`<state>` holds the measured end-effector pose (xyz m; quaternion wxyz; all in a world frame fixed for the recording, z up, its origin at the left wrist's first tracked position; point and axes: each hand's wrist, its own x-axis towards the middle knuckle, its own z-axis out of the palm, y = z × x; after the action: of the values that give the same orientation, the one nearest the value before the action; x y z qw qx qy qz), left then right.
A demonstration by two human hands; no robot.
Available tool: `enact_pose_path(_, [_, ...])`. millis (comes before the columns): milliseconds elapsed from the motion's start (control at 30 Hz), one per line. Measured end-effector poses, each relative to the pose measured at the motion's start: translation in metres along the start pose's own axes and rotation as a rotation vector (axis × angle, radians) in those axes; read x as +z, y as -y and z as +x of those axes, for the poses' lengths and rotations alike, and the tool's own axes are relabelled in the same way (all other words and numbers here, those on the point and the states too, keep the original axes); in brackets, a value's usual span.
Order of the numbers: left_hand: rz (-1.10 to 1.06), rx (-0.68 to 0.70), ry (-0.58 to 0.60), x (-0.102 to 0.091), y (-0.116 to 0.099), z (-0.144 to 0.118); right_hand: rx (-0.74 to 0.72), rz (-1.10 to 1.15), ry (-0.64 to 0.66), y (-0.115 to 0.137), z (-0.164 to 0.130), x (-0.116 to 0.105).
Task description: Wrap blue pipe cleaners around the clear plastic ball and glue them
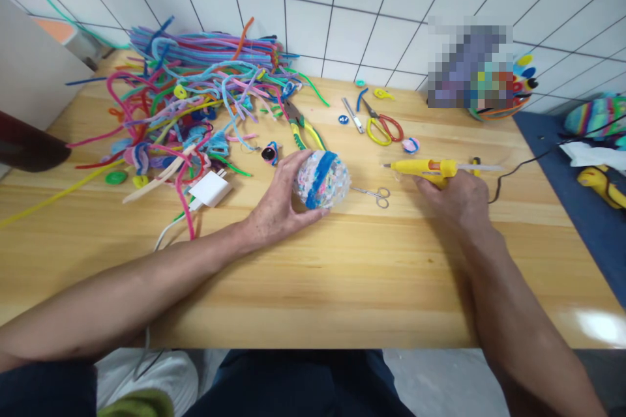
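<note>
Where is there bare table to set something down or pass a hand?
The near table is bare, between the forearms and along the front edge. A smaller patch lies right of the glue gun, up to the blue mat. The far left is crowded with pipe cleaners; scissors and pliers clutter the middle.

A round, bumpy ball (321,180), speckled pink, white and pale blue with a bright blue fuzzy band running over it, rests on the wooden tabletop, cupped from its left side. Well to its right a yellow glue gun (430,169) lies level, nozzle pointing left toward the ball, its black cord trailing rightward.
</note>
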<state>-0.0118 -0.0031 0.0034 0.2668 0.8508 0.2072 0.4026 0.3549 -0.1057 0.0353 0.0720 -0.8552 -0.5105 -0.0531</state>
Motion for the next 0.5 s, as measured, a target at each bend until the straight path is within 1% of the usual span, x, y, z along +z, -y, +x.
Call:
enact_pose_path(67, [0.002, -0.001, 0.005, 0.0, 0.0, 0.0, 0.082, -0.094, 0.022, 0.004, -0.001, -0.004])
enact_pose_path(100, [0.002, -0.005, 0.006, 0.0, 0.0, 0.0, 0.099, -0.12, 0.033, 0.007, -0.001, -0.006])
enact_pose_path(167, [0.0, -0.012, 0.006, 0.0, 0.0, 0.0, 0.083, -0.127, 0.047, 0.011, -0.002, -0.008])
enact_pose_path(267, [-0.009, -0.008, 0.0, 0.001, 0.001, 0.0, 0.063, -0.109, 0.031, 0.014, -0.001, -0.006])
enact_pose_path(433, [-0.009, -0.013, 0.003, 0.001, 0.002, 0.0, 0.037, -0.065, -0.009, 0.007, 0.001, 0.001])
enact_pose_path(500, [-0.009, -0.014, 0.011, 0.0, 0.002, 0.0, -0.027, -0.013, -0.044, 0.004, 0.001, 0.003])
